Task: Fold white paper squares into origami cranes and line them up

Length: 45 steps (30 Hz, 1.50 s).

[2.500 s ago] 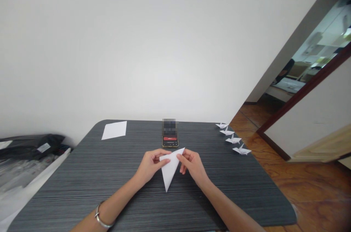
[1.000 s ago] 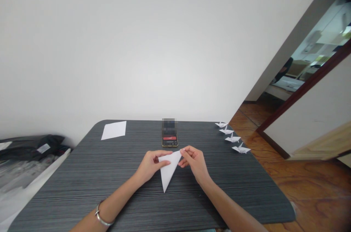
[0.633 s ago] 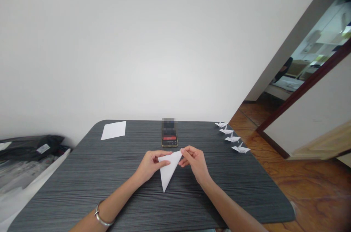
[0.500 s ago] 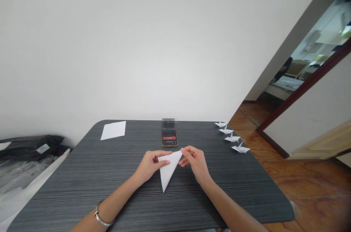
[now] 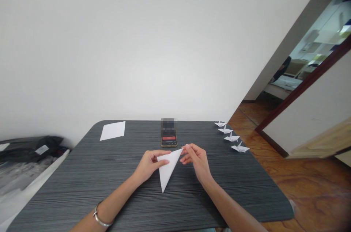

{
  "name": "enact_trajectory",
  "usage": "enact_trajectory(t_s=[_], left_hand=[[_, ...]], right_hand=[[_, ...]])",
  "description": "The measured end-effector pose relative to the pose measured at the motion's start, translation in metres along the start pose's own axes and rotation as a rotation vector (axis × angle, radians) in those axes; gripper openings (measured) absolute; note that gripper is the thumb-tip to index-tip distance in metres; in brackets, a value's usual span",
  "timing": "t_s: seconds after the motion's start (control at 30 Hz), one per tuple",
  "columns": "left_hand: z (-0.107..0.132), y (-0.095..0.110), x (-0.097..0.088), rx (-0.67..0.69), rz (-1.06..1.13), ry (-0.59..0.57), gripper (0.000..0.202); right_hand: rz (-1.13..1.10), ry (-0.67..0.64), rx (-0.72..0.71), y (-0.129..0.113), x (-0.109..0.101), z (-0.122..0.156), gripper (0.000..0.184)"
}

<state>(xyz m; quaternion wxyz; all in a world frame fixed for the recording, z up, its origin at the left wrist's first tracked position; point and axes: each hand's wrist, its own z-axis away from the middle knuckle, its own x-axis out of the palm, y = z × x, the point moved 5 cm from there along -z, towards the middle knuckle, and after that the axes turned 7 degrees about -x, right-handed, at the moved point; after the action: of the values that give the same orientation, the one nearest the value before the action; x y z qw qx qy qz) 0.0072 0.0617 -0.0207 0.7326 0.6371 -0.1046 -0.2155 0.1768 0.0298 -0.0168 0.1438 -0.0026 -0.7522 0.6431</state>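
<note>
A white sheet of paper folded into a triangle (image 5: 168, 168) is held just above the table in front of me, its sharp point hanging toward me. Its left edge is pinched by my left hand (image 5: 150, 164), thumb on top and fingers behind. At the upper right corner, the thumb and index fingertips of my right hand (image 5: 199, 160) are closed lightly on the paper's tip, while the other fingers curl loosely below. A silver bangle circles my left forearm.
A phone (image 5: 169, 139) stands upright beyond my hands. At the back left lies a flat white paper sheet (image 5: 113, 130). Several white paper cranes (image 5: 231, 137) line the right edge of the dark table (image 5: 109, 173). Black and clear plastic bags (image 5: 30, 149) lie beyond its left side.
My right thumb has slid back slightly from the paper's corner and the fingers have loosened. My left hand keeps the same pinch on the paper.
</note>
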Motion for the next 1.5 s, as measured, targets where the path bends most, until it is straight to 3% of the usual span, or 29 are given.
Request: enact_trajectory(t_s=[0.3,0.73,1.0,1.5], left_hand=[[0.001,0.001,0.001,0.023,-0.039,-0.009,0.034],[0.001,-0.003,-0.001,0.001,-0.051,-0.026,0.036],[0.0,0.001,0.0,0.023,0.038,-0.036,0.033],[0.0,0.001,0.002,0.023,-0.017,-0.052,0.034]], right_hand=[[0.056,-0.038,-0.016,0.0,0.001,-0.001,0.024],[0.011,0.088,-0.049,-0.002,-0.008,-0.003,0.026],[0.099,-0.109,0.002,0.002,0.007,0.002,0.023],[0.072,-0.05,-0.025,-0.001,0.005,0.003,0.023]])
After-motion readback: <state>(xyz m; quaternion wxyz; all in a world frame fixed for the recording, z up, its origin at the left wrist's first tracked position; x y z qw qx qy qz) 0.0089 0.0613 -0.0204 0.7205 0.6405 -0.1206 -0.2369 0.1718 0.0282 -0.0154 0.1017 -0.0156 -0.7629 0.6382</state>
